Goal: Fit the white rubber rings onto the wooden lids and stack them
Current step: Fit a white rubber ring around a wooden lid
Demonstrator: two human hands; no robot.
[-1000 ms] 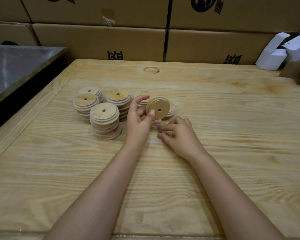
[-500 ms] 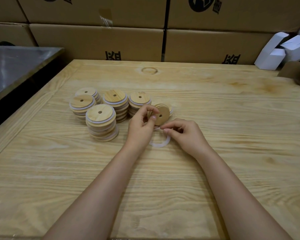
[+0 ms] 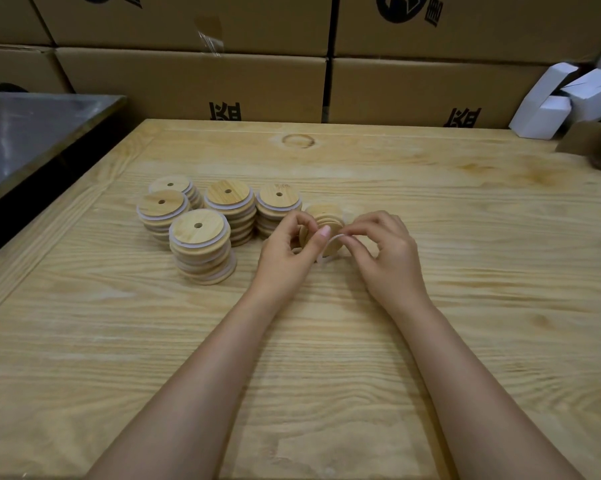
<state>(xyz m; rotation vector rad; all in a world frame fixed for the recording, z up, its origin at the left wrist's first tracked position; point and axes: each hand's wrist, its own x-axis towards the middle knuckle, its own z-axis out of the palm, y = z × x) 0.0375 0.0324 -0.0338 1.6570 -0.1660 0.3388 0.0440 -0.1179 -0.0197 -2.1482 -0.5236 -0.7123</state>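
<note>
Five stacks (image 3: 200,239) of ringed lids stand on the counter (image 3: 465,237), left of the lid (image 3: 335,247) held in the left grip (image 3: 285,251). The right grip (image 3: 385,251) pinches a ring (image 3: 323,258) against that lid, seemingly half on. Just behind it, a short pile (image 3: 325,214), apparently bare, is yet to do.

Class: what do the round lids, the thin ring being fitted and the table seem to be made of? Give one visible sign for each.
Lids: wood, perhaps bamboo, smooth matt finish; pale grain lines show on top.
Ring: soft rubber or silicone, probably; white, slightly see-through, bending limply.
Table: light wood, likely pine; long wavy grain and a knot, faint sheen.
</note>
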